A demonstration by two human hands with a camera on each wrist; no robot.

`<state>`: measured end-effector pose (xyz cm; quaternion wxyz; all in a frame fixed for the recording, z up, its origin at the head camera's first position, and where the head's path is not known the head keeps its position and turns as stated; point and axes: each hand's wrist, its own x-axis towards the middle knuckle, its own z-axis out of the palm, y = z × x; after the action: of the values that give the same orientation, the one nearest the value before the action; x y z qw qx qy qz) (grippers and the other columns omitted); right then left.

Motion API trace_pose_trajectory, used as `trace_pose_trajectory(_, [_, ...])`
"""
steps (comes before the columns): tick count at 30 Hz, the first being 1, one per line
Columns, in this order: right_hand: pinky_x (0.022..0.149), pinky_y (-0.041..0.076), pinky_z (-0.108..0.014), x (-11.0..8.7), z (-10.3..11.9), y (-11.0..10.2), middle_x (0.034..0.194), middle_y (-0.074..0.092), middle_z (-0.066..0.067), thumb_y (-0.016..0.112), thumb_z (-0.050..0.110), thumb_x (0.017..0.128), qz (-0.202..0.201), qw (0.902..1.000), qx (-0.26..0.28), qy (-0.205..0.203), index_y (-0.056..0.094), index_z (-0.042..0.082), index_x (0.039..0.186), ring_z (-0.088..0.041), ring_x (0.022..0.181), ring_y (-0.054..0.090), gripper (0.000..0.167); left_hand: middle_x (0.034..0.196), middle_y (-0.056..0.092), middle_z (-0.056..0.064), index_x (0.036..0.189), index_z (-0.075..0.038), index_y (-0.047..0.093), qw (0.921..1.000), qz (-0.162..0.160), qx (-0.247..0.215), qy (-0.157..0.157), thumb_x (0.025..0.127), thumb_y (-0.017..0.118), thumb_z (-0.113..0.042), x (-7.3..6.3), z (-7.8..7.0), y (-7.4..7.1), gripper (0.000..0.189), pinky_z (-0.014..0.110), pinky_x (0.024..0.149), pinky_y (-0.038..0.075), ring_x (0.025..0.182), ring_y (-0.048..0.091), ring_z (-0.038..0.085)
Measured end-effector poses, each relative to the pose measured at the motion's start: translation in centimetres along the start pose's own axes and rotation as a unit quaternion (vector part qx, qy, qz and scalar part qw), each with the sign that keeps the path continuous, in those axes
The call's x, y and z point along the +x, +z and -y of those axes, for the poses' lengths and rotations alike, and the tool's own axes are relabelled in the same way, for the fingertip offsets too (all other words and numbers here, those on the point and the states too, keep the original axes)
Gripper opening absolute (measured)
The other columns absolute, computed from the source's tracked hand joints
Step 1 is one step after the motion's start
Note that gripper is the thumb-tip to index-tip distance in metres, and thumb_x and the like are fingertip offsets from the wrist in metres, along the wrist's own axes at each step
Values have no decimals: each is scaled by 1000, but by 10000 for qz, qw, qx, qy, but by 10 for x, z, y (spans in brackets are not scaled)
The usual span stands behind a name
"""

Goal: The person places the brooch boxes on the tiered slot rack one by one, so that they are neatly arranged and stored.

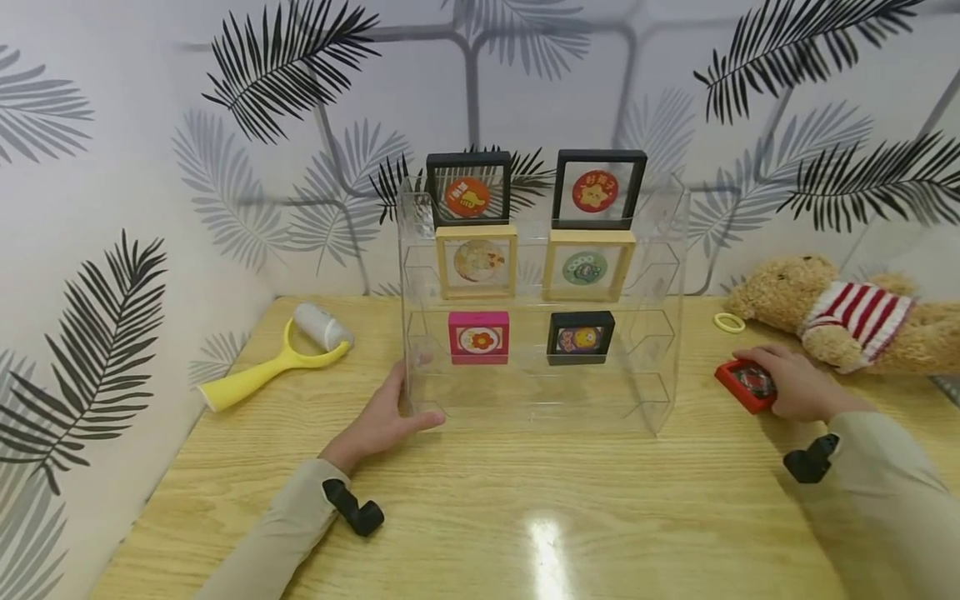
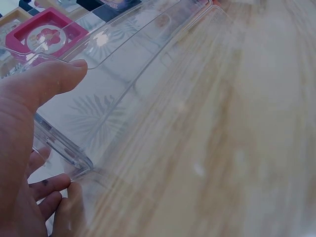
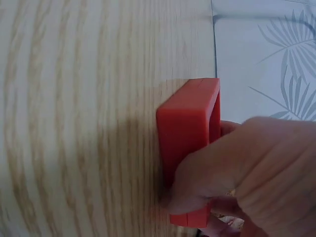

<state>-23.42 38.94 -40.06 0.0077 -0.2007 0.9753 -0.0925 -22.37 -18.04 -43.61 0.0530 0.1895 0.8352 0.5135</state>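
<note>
A clear acrylic tiered display stand (image 1: 540,414) stands upright on the table. My left hand (image 1: 382,421) holds its lower left side; in the left wrist view the thumb lies over the front tier and the fingers wrap the side edge. On the right, my right hand (image 1: 806,387) pinches a small red frame (image 1: 735,375) close over the table, a dark round piece inside it. The stand's tiers bear two black frames (image 1: 558,187) on top, two pale wooden frames (image 1: 441,262), a pink frame (image 1: 457,337) and a small black frame (image 1: 609,333).
A yellow-handled lint roller (image 1: 262,372) lies left of the stand. Beyond my right hand lies a teddy bear (image 1: 780,287) in a striped top, with a small yellow ring (image 1: 729,322) beside it. A leaf-patterned wall (image 1: 225,167) closes off the table's back.
</note>
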Motion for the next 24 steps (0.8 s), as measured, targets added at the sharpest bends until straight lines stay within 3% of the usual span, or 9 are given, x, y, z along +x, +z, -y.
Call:
trace_pose_trajectory(4, [73, 46, -51, -2, -1, 0, 116, 47, -34, 80, -3, 54, -170, 9994, 217, -192, 52, -6, 121, -46, 96, 52, 73, 153, 31, 12, 148, -21, 27, 10000, -18, 2, -61, 80, 79, -32, 0, 0, 0, 86, 54, 115, 21, 142, 28, 31])
trace_pose_trajectory(7, [74, 45, -45, -5, 3, -1, 116, 46, -32, 85, 5, 53, -110, 9980, 615, 2, 53, -4, 122, -41, 98, 49, 76, 153, 31, 12, 148, -21, 27, 10000, -54, 30, -39, 80, 79, -31, 0, 1, 0, 86, 55, 115, 20, 143, 27, 31])
trace_pose_trajectory(12, [69, 47, -33, -18, 15, -6, 116, 43, -30, 83, 14, 71, 15, 9815, 1802, 641, 43, -7, 133, -32, 94, 54, 77, 153, 30, 14, 149, -19, 26, 10000, -33, 74, 25, 80, 79, -30, -1, 1, 1, 87, 55, 114, 21, 143, 27, 33])
trace_pose_trajectory(15, [67, 50, -27, -31, 23, -4, 116, 50, -11, 78, 12, 80, -176, 9563, 2788, 859, 40, -2, 139, -16, 90, 61, 72, 153, 31, 14, 149, -19, 27, 10000, -25, 81, 49, 80, 79, -31, 0, 1, 1, 87, 55, 114, 21, 142, 27, 33])
trace_pose_trajectory(19, [66, 54, -27, -45, 36, 4, 110, 57, 13, 71, -3, 83, -501, 9063, 4158, 567, 40, 16, 139, -4, 88, 65, 66, 153, 31, 14, 149, -18, 26, 9999, -26, 75, 74, 80, 79, -30, 1, 1, 1, 88, 55, 115, 21, 142, 27, 32])
trace_pose_trajectory(21, [64, 55, -29, -50, 45, 7, 106, 62, 14, 65, -10, 85, -608, 8807, 4690, 260, 47, 20, 132, -7, 86, 66, 59, 153, 31, 13, 149, -18, 26, 10000, -23, 45, 58, 80, 79, -29, 1, 1, 1, 88, 54, 115, 21, 143, 27, 31])
trace_pose_trajectory(24, [60, 55, -29, -54, 63, 12, 98, 66, 8, 58, -15, 87, -555, 8520, 5198, -303, 55, 16, 122, -8, 80, 66, 47, 154, 30, 12, 150, -19, 24, 10000, 0, 2, 37, 80, 79, -30, 1, 2, 1, 89, 54, 115, 20, 143, 26, 30])
